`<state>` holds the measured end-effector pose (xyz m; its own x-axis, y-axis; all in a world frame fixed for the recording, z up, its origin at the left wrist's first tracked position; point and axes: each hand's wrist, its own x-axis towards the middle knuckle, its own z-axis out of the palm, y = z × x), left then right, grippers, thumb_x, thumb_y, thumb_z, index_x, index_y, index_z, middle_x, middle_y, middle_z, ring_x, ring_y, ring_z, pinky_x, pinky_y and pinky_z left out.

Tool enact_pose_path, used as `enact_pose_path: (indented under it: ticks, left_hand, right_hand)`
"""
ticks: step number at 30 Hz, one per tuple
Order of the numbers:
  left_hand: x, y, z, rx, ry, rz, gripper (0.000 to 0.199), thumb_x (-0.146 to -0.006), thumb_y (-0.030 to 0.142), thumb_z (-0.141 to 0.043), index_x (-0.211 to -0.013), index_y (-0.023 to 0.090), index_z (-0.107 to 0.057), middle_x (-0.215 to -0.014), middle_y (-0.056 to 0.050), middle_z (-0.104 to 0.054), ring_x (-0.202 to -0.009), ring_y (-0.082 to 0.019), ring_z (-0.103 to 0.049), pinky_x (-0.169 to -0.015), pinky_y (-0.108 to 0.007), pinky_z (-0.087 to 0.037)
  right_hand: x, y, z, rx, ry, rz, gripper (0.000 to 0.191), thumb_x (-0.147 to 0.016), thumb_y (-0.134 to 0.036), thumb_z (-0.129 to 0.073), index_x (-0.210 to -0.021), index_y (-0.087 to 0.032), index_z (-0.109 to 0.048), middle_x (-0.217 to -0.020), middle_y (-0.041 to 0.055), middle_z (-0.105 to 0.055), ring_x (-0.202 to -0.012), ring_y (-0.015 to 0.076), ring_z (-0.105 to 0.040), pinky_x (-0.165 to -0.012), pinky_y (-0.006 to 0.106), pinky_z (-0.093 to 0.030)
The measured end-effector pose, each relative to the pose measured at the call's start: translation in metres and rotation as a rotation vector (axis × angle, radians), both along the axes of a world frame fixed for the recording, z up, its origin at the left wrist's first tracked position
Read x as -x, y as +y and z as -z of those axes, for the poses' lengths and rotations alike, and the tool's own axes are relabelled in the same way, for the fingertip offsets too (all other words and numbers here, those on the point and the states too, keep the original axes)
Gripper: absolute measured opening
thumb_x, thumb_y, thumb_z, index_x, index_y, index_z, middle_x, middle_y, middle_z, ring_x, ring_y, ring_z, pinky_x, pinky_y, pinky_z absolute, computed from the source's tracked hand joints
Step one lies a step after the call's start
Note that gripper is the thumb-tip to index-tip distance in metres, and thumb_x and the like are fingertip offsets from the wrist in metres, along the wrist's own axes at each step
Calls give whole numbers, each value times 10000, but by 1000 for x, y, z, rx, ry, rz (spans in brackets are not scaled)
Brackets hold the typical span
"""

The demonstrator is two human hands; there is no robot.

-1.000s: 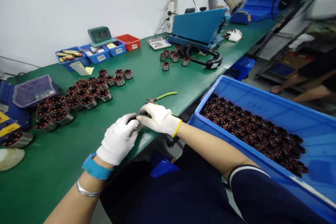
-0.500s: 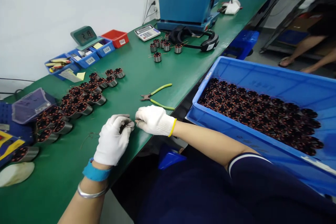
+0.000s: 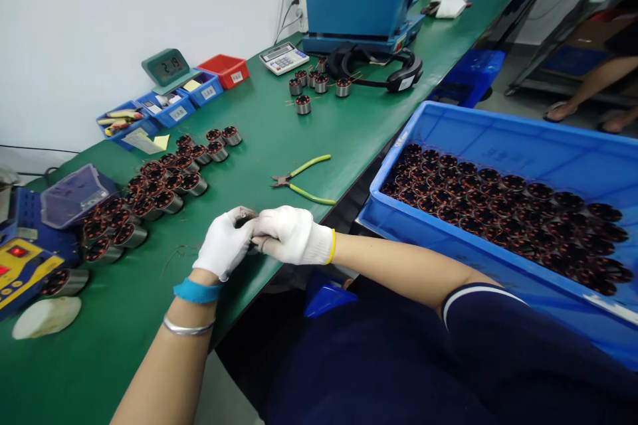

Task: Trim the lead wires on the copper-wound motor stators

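Note:
My left hand (image 3: pixel 222 246), in a white glove, curls its fingers at the table's near edge. Against it presses my right hand (image 3: pixel 289 234), gloved too, its fingers pinched together. Whatever sits between them is dark, small and mostly covered by the gloves, so I cannot make it out. Just beyond my right hand lie green-handled cutting pliers (image 3: pixel 282 181), their handles spread. To the left of my hands stands a cluster of copper-wound motor stators (image 3: pixel 168 202). Loose wire bits (image 3: pixel 172 255) lie beside my left hand.
A blue crate (image 3: pixel 503 272) packed with stators stands at the right. Farther back are more stators (image 3: pixel 303 106), a black headset (image 3: pixel 406 73), a calculator (image 3: pixel 284 58) and small bins (image 3: pixel 224 71). A yellow-and-blue device (image 3: pixel 24 272) sits at left. A person's legs (image 3: pixel 593 86) show beyond.
My two hands have come together, the right fingers now overlapping the left fingertips. The camera view has shifted slightly, and the pliers and stators stay in place on the table.

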<state>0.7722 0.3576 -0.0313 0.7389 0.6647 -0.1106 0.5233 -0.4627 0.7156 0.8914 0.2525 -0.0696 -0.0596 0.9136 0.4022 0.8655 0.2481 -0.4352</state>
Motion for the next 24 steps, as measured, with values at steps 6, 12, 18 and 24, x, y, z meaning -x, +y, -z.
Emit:
enact_pose_path:
  ticks: [6,12,18,24]
  left_hand:
    - [26,6,-9,271,-171,34,657,-715,476,-597,-1251,135,-433,-1285,-133,-574,-1213,-269,-523,-1008,-400,-451]
    - [37,0,-24,-44,167,195,790,-584,444,-713,-1279,197,-429,-1254,-90,-589,-1136,-277,-569,-967,-387,-476]
    - [28,-3,-17,-166,268,171,445,-622,457,-651,-1002,236,-580,-935,-7,-672,-854,-215,-632,-743,-315,-498]
    - [24,-6,-13,-297,246,201,320,-659,446,-604,-897,232,-599,-869,-19,-652,-791,-207,-609,-696,-317,-467]
  right_hand:
    - [-19,-11,2,-95,-74,-22,517,-854,-519,-473,-1188,-135,-568,-1244,160,-564,-1074,241,-564,-830,329,-430]
    - [-23,1,-2,-24,-295,-184,467,-913,-376,-405,-1310,-138,-465,-1357,162,-497,-1033,227,-586,-732,322,-442]
    - [-20,6,4,-31,-269,-83,396,-931,-429,-407,-1169,-150,-556,-1016,98,-650,-810,195,-608,-675,304,-421]
    - [-11,-5,0,47,-341,78,342,-937,-394,-383,-1078,-170,-600,-927,78,-641,-759,189,-580,-634,295,-359]
